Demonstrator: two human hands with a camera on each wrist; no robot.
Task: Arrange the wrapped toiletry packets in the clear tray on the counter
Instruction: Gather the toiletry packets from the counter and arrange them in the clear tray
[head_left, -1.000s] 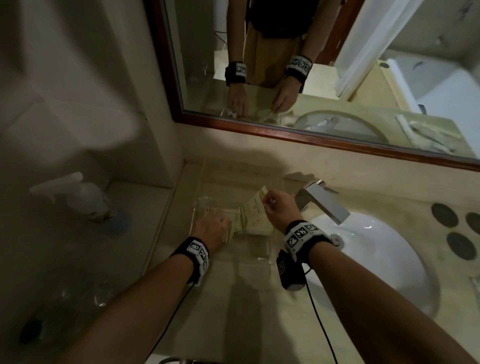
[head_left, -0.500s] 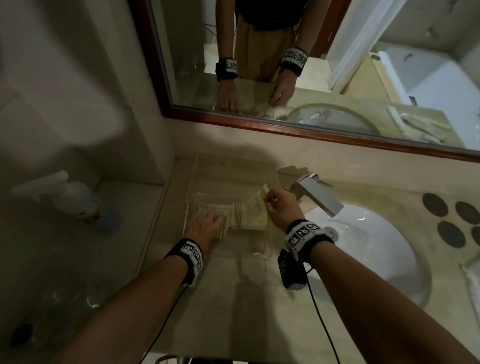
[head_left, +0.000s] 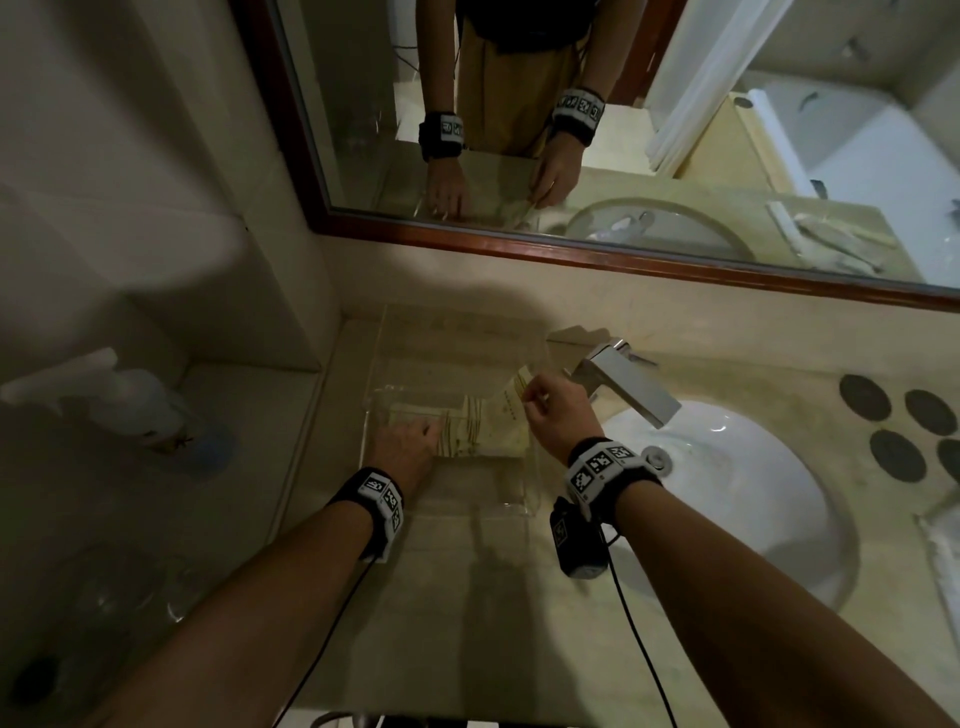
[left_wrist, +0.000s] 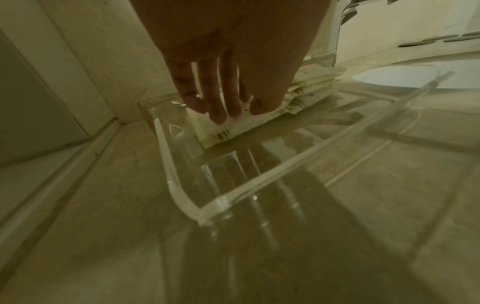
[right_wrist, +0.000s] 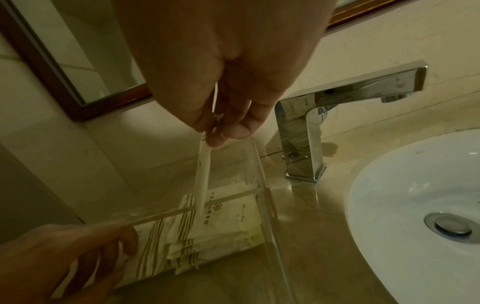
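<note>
A clear tray (head_left: 530, 506) (left_wrist: 324, 148) (right_wrist: 267, 203) sits on the counter left of the sink. Several cream striped toiletry packets (head_left: 467, 434) (left_wrist: 306, 90) (right_wrist: 207, 232) lie stacked inside it. My left hand (head_left: 402, 444) (left_wrist: 223, 107) presses with straight fingers on the stack's left end. My right hand (head_left: 540, 402) (right_wrist: 215, 133) pinches the top edge of one packet (head_left: 514, 397) (right_wrist: 202, 183), which stands tilted with its lower end on the stack.
A chrome faucet (head_left: 623, 382) (right_wrist: 324, 111) and white basin (head_left: 737, 493) (right_wrist: 420, 205) lie right of the tray. Dark round discs (head_left: 893, 431) sit far right. A spray bottle (head_left: 119, 400) stands on the ledge at left. The mirror (head_left: 623, 130) hangs behind.
The right hand has lowered the pinched packet a little toward the stack. The left hand stays pressed on the stack's left end.
</note>
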